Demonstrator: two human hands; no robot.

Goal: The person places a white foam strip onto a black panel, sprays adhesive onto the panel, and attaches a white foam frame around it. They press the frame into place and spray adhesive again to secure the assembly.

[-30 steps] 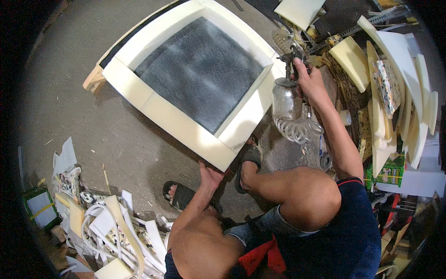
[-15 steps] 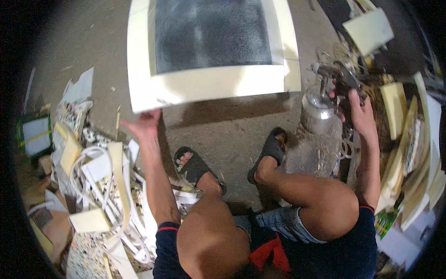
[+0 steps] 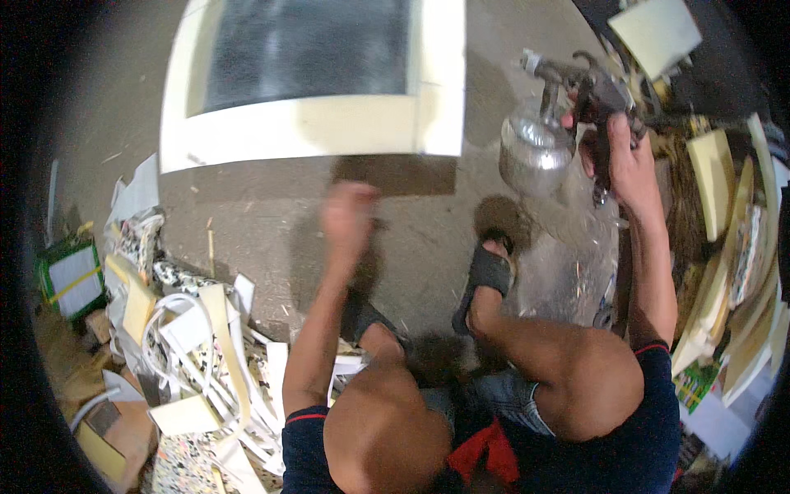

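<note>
My right hand [image 3: 624,160] is closed round the grip of a spray gun [image 3: 594,92], held up at the right. Below the gun's head hangs its round, shiny metal cup [image 3: 536,148], coated with dried residue. My left hand [image 3: 347,218] is in mid-air over the floor, apart from the panel's near edge and holding nothing that I can make out. Motion smears its fingers. Ahead stands a cream foam-like panel [image 3: 288,128], its near edge seemingly raised, with a shadow beneath. A dark rectangle [image 3: 309,49] fills the panel's middle.
Cream and white foam offcuts [image 3: 210,354] heap up at my left, beside a green-edged box [image 3: 72,278]. More foam strips [image 3: 732,247] lean at my right. A cream foam piece [image 3: 656,37] lies at the far right. My sandalled feet [image 3: 487,276] rest on the floor.
My left hand has left the panel's near left corner and moved right, toward me. In the view, the panel sits farther left and up. The spray gun has shifted slightly left and up.
</note>
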